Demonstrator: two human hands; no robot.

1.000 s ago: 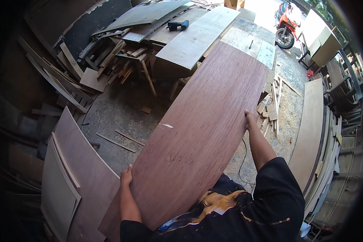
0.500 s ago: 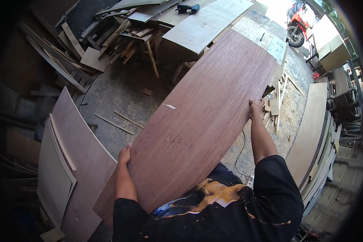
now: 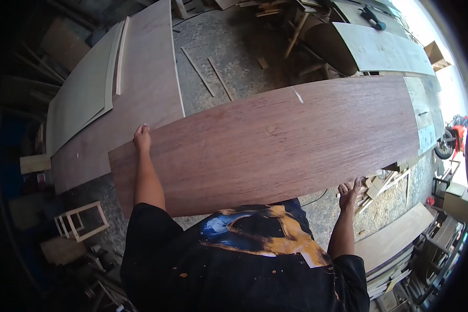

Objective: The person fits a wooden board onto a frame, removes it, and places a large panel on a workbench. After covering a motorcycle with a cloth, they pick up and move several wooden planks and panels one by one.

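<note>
A long reddish-brown wooden sheet (image 3: 265, 140) stretches across the view in front of my body, with a pale mark near its far edge. My left hand (image 3: 142, 139) grips the far edge of the sheet toward its left end. At the near edge, on the right, my right hand (image 3: 350, 192) touches the sheet, its fingers bent at the rim and partly apart. The sheet's right end rests by a pale, patchy board surface (image 3: 424, 112).
Large panels (image 3: 161, 67) lean at the left, with thin strips (image 3: 196, 71) on the floor beyond. A pale board (image 3: 385, 49) bears a power tool (image 3: 373, 18). Scrap wood (image 3: 382, 184), stacked boards (image 3: 395, 236) and a red motorcycle (image 3: 455, 139) are at the right. A small wooden frame (image 3: 83, 221) stands lower left.
The view has turned left, so the sheet now lies nearly crosswise. My right hand has loosened from its earlier grip on the sheet's edge; my left hand still holds on.
</note>
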